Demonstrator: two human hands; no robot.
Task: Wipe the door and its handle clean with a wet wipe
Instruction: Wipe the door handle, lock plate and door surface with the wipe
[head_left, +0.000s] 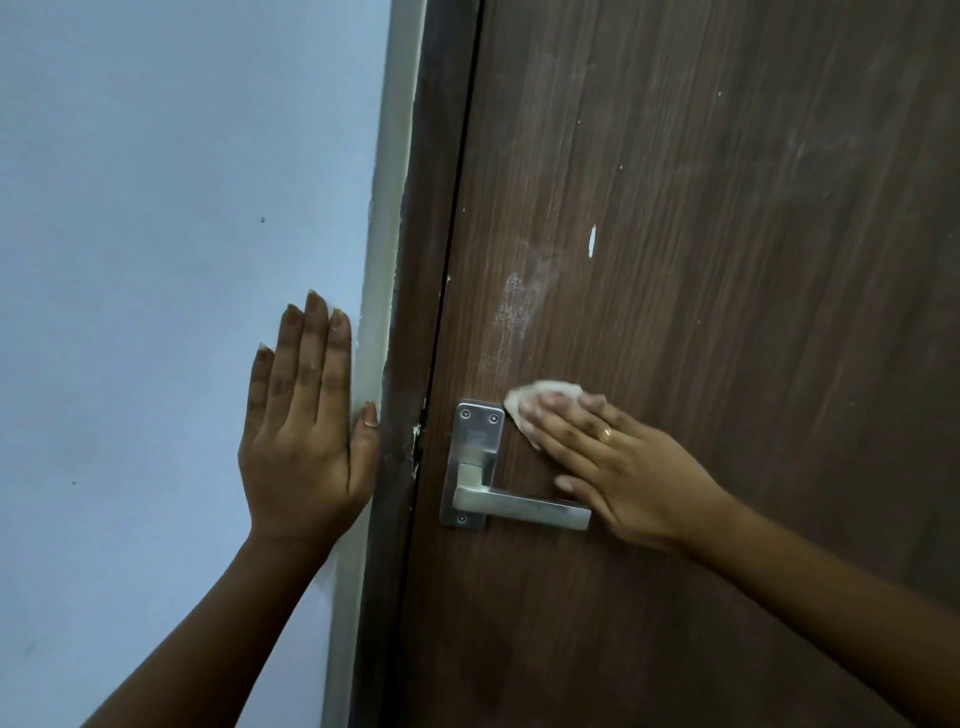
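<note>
Head view, left to right. Pale blue wall (156, 260), bearing a few small dark specks. Left hand (306, 431), flat against the wall with palm down and fingers extended and held together, gripping nothing; its thumb lies along the pale strip of trim (384, 208) that borders the dark door frame (421, 312). Brown wood-grain door (727, 260), shut against the frame, its surface marked by a whitish smear (514, 312) above the handle, a small white chip (591, 241) higher up, and faint pale streaks toward the upper right. Metal handle plate (475, 457), fixed with visible screws, carrying a horizontal lever handle (524, 509) that points right. Wet wipe (540, 395), a crumpled white wad lying on the door just right of the plate's top corner. Right hand (618, 462), fingers spread flat and pressing the wipe against the door; a ring (605, 435) sits on one finger, and the thumb rests just above the lever's free end.
</note>
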